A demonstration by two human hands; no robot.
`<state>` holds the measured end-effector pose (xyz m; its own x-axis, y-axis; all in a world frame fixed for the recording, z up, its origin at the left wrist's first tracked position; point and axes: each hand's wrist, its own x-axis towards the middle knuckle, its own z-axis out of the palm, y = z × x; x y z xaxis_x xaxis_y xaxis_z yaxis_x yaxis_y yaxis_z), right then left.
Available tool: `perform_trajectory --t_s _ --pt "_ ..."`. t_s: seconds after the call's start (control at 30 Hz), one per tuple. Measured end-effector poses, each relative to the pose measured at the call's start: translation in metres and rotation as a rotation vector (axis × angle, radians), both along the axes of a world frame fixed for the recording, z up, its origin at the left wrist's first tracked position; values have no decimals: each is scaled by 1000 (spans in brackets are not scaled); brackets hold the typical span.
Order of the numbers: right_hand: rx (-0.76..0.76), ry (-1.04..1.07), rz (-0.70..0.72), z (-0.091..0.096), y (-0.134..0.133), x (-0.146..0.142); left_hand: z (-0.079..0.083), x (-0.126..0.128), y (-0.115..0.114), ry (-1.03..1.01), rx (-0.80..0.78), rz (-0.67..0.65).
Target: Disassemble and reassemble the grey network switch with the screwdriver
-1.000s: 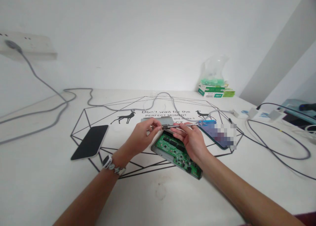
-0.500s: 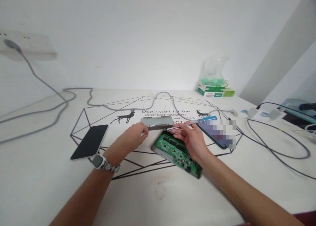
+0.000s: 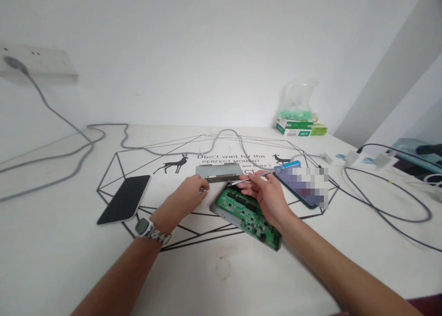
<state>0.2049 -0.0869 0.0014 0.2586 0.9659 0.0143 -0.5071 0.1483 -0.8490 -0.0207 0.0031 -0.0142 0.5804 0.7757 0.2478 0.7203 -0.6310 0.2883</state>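
Observation:
My right hand [image 3: 271,197] grips a screwdriver [image 3: 287,166] with a blue handle, its shaft slanting down to the left. The tip is by the far left corner of a green circuit board [image 3: 249,217], which sits in a shallow metal casing [image 3: 226,213] below this hand. My left hand [image 3: 186,195], just left of the board, has its fingers pinched on something small and shiny that I cannot make out. Beyond the board lies a grey metal cover [image 3: 221,170], close to the left fingertips.
A dark-screened phone [image 3: 126,198] rests at left, another phone [image 3: 297,185] at right, partly blurred out. Grey cable [image 3: 169,151] winds across the back. Green and white boxes [image 3: 295,126] carry a plastic bag [image 3: 299,100]. Power plugs [image 3: 359,159] and black cable [image 3: 376,206] lie right.
The screwdriver has shifted slightly left and down, its tip now nearer the board's far corner. My left fingers have turned a little, showing more of the small shiny thing.

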Motion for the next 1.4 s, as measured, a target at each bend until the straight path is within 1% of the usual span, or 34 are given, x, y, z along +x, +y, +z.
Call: perform_trajectory --t_s 0.13,0.27,0.4,0.5,0.6,0.7,0.8,0.9,0.97,1.07,1.13,1.2,1.27,1.33,1.4 --pt "-5 7 6 -1 1 1 -9 1 5 -24 58 29" --pt "-6 10 8 -1 1 1 -9 0 6 -62 47 42" --pt "-4 -8 1 -1 1 2 3 2 -2 -79 23 37" --pt "3 -20 6 0 1 2 17 11 -16 -85 38 -26" --pt "6 -15 5 0 1 2 25 22 -32 -76 -102 -65" --pt "3 -10 4 1 1 3 27 28 -40 -72 -150 -116" --pt "-9 -34 10 4 2 5 25 28 -37 -63 -125 -162" --pt "-12 -93 16 7 3 11 21 30 -25 -37 -56 -228" --pt "6 -144 -19 8 5 16 16 33 -16 -45 -29 -244" --pt "14 -281 -83 5 6 24 8 38 -3 -68 5 -243" --pt "-15 -470 -84 0 4 31 4 39 2 -67 24 -250" --pt "-67 -751 -44 -6 -2 37 2 39 4 -57 50 -255" --pt "-124 -1038 32 -12 -9 42 1 38 4 -46 77 -252" --pt "-182 -1241 89 -15 -15 45 1 36 3 -42 95 -227" --pt "-237 -1379 98 -17 -19 44 1 35 1 -52 99 -179"
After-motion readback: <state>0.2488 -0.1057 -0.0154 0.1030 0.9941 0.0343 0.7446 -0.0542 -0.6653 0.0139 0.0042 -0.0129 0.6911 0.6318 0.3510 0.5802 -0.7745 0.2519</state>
